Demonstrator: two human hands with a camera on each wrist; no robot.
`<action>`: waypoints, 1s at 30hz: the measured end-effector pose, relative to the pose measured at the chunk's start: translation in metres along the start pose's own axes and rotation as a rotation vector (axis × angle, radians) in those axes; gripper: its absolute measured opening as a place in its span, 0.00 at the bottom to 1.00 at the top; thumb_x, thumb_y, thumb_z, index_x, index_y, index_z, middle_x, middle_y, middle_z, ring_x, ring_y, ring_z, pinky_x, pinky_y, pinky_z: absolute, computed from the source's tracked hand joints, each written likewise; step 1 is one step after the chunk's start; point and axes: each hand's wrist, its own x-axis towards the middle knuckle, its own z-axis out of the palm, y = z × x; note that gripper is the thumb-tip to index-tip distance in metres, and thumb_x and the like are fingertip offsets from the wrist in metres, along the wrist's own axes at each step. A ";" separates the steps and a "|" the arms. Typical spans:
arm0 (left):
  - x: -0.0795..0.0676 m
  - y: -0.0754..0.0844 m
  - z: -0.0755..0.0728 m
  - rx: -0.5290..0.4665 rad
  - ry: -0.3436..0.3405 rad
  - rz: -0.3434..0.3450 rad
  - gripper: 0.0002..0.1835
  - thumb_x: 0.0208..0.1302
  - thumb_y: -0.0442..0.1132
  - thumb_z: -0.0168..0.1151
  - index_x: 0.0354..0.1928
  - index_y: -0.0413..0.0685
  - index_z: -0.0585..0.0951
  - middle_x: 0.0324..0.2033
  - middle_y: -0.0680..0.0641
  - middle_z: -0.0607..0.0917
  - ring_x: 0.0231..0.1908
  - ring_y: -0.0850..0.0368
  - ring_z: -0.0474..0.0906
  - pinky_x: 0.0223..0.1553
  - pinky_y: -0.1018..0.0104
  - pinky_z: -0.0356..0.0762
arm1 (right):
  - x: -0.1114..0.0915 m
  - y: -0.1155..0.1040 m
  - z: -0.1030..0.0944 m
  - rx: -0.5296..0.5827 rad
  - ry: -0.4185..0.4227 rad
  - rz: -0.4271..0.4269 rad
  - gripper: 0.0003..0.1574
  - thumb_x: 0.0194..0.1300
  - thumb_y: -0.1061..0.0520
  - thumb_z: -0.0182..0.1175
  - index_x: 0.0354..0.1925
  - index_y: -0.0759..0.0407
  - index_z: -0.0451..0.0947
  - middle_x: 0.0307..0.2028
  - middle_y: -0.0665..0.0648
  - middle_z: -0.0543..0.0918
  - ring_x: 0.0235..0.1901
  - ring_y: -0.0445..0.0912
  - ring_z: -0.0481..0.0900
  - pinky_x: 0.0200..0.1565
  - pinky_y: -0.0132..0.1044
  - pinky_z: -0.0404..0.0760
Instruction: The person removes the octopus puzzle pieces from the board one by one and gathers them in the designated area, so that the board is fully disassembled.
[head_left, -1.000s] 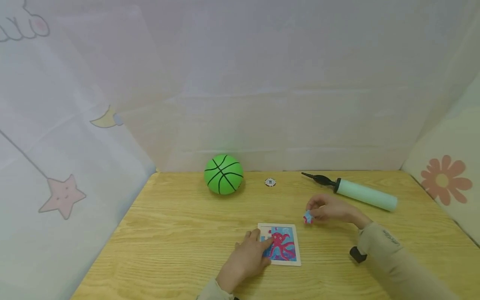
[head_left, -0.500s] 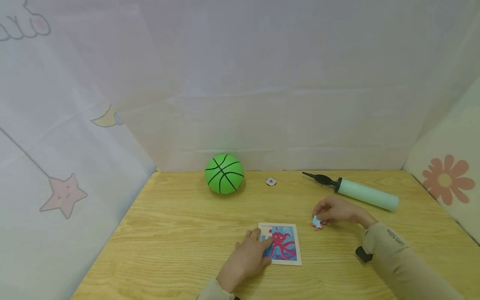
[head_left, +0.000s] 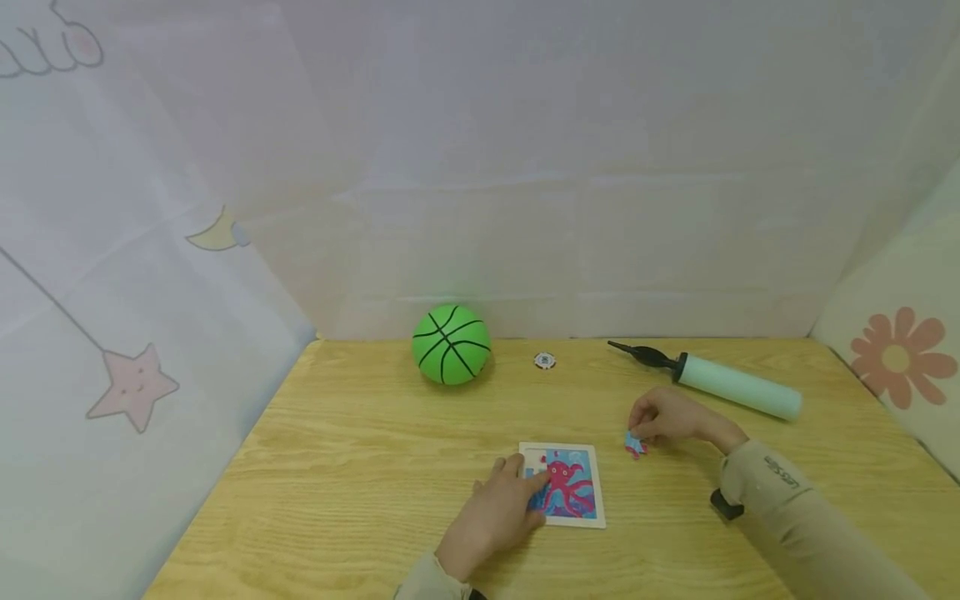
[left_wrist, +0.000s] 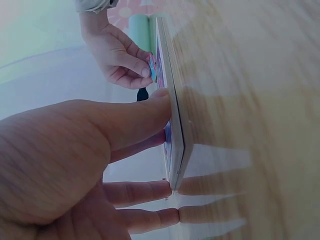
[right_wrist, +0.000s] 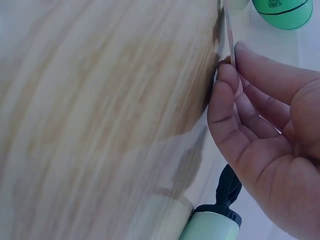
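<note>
A framed jigsaw puzzle point(head_left: 573, 492) with a pink octopus on blue lies on the table; a pale gap shows at its upper left. My left hand point(head_left: 498, 512) rests on its left side, fingers extended across the frame and picture. In the left wrist view the thumb point(left_wrist: 145, 112) lies along the frame's edge. To the right of the puzzle, my right hand point(head_left: 670, 417) pinches a blue and pink jigsaw piece point(head_left: 635, 444) between thumb and fingers. Seen from the right wrist, that piece point(right_wrist: 230, 37) is edge-on, close over the tabletop.
A green ball point(head_left: 451, 345) with black lines sits at the back of the table. Right of it lies a poker chip point(head_left: 545, 361). A pale green hand pump point(head_left: 738, 386) with a black nozzle lies behind my right hand. Printed cloth walls surround the table.
My right hand has moved slightly right, away from the puzzle, and the piece in its fingers has turned. The left hand stays on the puzzle.
</note>
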 end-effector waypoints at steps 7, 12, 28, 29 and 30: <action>0.001 -0.001 0.000 -0.015 0.010 0.005 0.27 0.62 0.48 0.65 0.64 0.58 0.74 0.65 0.39 0.67 0.65 0.35 0.61 0.50 0.29 0.67 | 0.000 -0.003 0.000 -0.041 0.022 -0.034 0.04 0.62 0.62 0.63 0.31 0.62 0.82 0.21 0.51 0.81 0.20 0.41 0.73 0.24 0.32 0.74; 0.001 -0.002 0.000 -0.035 0.010 0.000 0.27 0.61 0.47 0.66 0.63 0.57 0.75 0.64 0.38 0.68 0.65 0.35 0.60 0.51 0.29 0.66 | 0.000 -0.004 0.000 -0.069 0.033 -0.063 0.04 0.61 0.61 0.65 0.30 0.61 0.84 0.21 0.50 0.82 0.19 0.40 0.73 0.24 0.31 0.74; 0.001 -0.001 0.002 -0.037 0.015 0.002 0.25 0.61 0.46 0.66 0.61 0.62 0.76 0.64 0.39 0.69 0.65 0.35 0.62 0.50 0.29 0.67 | -0.001 -0.006 0.003 -0.117 0.074 -0.049 0.05 0.61 0.59 0.65 0.30 0.60 0.85 0.22 0.48 0.82 0.20 0.39 0.73 0.23 0.31 0.73; 0.001 -0.001 0.002 -0.041 0.016 0.002 0.25 0.61 0.46 0.66 0.61 0.61 0.76 0.64 0.39 0.68 0.65 0.35 0.62 0.50 0.28 0.67 | -0.001 -0.006 0.003 -0.115 0.075 -0.048 0.05 0.61 0.59 0.65 0.30 0.60 0.85 0.22 0.49 0.82 0.20 0.39 0.74 0.23 0.31 0.74; 0.001 -0.001 0.002 -0.039 0.015 0.001 0.25 0.61 0.46 0.66 0.61 0.62 0.76 0.64 0.39 0.68 0.65 0.35 0.61 0.50 0.28 0.67 | -0.001 -0.006 0.003 -0.110 0.074 -0.047 0.05 0.61 0.59 0.65 0.30 0.60 0.85 0.22 0.49 0.82 0.20 0.40 0.74 0.23 0.31 0.74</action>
